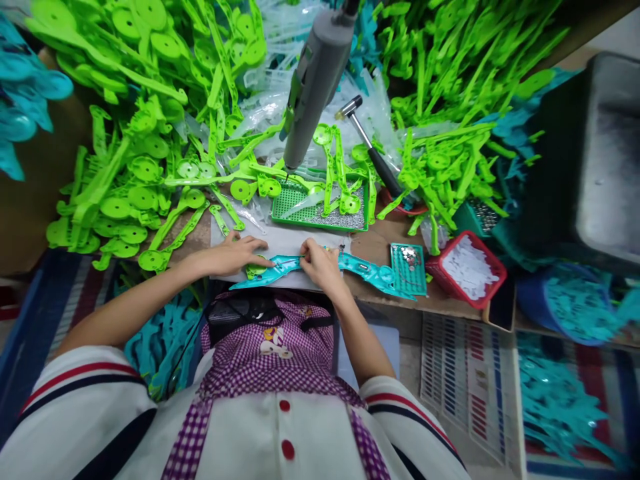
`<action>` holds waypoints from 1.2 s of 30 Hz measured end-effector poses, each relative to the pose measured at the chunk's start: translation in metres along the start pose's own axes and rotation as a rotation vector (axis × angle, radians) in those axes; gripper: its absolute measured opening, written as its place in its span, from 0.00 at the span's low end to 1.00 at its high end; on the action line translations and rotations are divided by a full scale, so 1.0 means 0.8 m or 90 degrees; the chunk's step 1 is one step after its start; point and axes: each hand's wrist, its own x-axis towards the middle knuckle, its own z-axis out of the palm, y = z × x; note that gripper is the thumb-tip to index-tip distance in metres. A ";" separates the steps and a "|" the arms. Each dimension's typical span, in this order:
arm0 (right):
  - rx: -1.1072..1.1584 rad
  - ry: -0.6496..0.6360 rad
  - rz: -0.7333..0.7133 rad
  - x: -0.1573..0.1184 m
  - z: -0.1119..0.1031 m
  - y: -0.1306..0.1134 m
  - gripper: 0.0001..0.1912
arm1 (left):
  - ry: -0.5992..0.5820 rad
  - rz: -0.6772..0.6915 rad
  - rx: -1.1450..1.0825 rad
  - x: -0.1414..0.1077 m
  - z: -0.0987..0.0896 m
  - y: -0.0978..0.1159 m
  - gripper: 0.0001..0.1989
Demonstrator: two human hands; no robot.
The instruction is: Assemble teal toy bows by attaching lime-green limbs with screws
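A turquoise plastic part [284,267], long with a pointed left end, lies at the front edge of the bench. My left hand [234,256] rests at its left end, fingers stretched out over a lime-green plastic piece [257,268]. Over its middle, my right hand [321,264] is closed in a pinch; whatever the fingertips hold is hidden. Just right of that hand, another turquoise stretch [367,269] runs to a small teal tray [409,268] with metal bits in it. I cannot tell whether both stretches are one piece.
A grey electric screwdriver [317,87] hangs above a green tray [320,225] of small metal pieces. Lime-green parts [125,207] are heaped left and right. A hammer [373,147] leans at the back. On the right stand a red box [435,270] of white pieces and a blue tub [537,300].
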 end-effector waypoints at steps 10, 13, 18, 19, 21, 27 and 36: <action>0.215 0.187 -0.201 -0.042 -0.023 -0.049 0.09 | 0.153 -0.083 -0.034 -0.014 0.010 0.009 0.32; 0.301 0.183 -0.245 -0.014 -0.036 -0.089 0.07 | 0.264 -0.178 -0.070 -0.023 0.023 0.010 0.25; 0.365 0.156 -0.313 0.039 -0.024 -0.130 0.10 | 0.453 -0.310 -0.154 -0.047 0.049 0.014 0.25; 0.360 0.135 -0.312 0.044 -0.014 -0.128 0.10 | 0.490 -0.331 -0.170 -0.052 0.053 0.013 0.23; 0.325 0.091 -0.300 0.045 0.011 -0.118 0.10 | 0.553 -0.363 -0.207 -0.062 0.060 0.011 0.20; 0.096 0.033 -0.357 0.025 0.068 -0.093 0.19 | 0.617 -0.425 -0.289 -0.059 0.066 -0.011 0.17; 0.020 0.017 -0.388 0.034 0.084 -0.089 0.21 | 0.461 -0.305 -0.242 -0.043 0.039 -0.037 0.13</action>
